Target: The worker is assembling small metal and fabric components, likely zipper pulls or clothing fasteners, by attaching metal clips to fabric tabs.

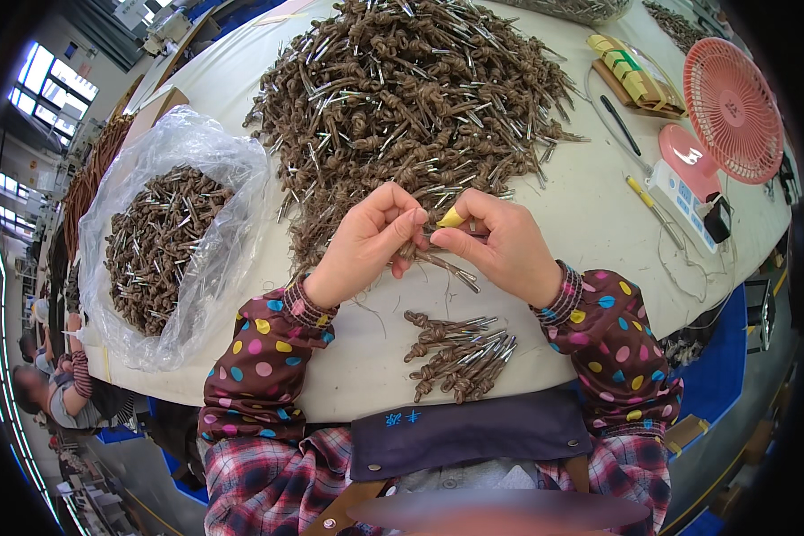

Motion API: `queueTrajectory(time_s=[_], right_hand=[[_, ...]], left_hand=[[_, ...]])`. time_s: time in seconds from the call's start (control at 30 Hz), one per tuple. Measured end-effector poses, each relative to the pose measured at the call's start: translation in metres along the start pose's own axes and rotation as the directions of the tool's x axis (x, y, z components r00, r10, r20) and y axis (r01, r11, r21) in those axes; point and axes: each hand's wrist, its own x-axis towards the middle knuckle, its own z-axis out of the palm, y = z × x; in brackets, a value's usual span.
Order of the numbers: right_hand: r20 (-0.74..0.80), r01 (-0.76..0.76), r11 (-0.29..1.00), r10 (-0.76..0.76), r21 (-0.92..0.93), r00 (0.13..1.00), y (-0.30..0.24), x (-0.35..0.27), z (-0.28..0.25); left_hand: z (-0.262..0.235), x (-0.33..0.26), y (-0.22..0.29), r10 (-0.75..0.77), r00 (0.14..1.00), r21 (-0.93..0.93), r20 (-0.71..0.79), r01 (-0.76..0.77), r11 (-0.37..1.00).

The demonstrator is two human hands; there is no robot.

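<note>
My left hand [366, 241] and my right hand [505, 246] meet above the near edge of the large pile. Both are closed, thumbs against fingers, on a knotted brown cord [449, 266] whose silvery metal tips point down to the right. Part of the cord is hidden by my fingers. Something yellow [451, 217] covers or sits at my right index fingertip. Just beyond my hands rises a big heap of knotted brown cords [402, 98] with metal tips. Closer to me, a small group of the same cords [464, 357] lies with tips toward the right.
At left stands a clear plastic bag [241, 179] with more knotted cords inside. Right of the heap are a pink fan [732, 107], a white power strip [683, 201], a black pen [620, 125], a yellow-handled tool [641, 192] and a yellow-and-brown package [634, 76]. People sit far left.
</note>
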Motion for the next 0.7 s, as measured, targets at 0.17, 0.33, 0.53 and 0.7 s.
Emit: queueTrajectory(time_s=[0.17, 0.33, 0.53, 0.7], right_hand=[[0.028, -0.005, 1.0, 0.005, -0.006, 1.0, 0.001, 0.001, -0.001], [0.078, -0.062, 0.997, 0.059, 0.037, 0.995, 0.002, 0.002, -0.002], [0.079, -0.095, 0.98, 0.082, 0.177, 0.994, 0.01, 0.002, 0.001], [0.104, -0.114, 0.978, 0.097, 0.173, 0.99, 0.012, 0.003, 0.002]], left_hand=[[0.0, 0.0, 0.001, -0.018, 1.0, 0.06, -0.013, 0.019, 0.998], [-0.001, 0.0, 0.001, 0.0, 1.0, 0.101, -0.012, 0.001, 0.995], [0.0, 0.0, 0.0, -0.014, 1.0, 0.12, -0.023, 0.017, 0.993], [0.001, 0.0, -0.002, 0.044, 0.998, 0.192, -0.043, -0.035, 0.981]])
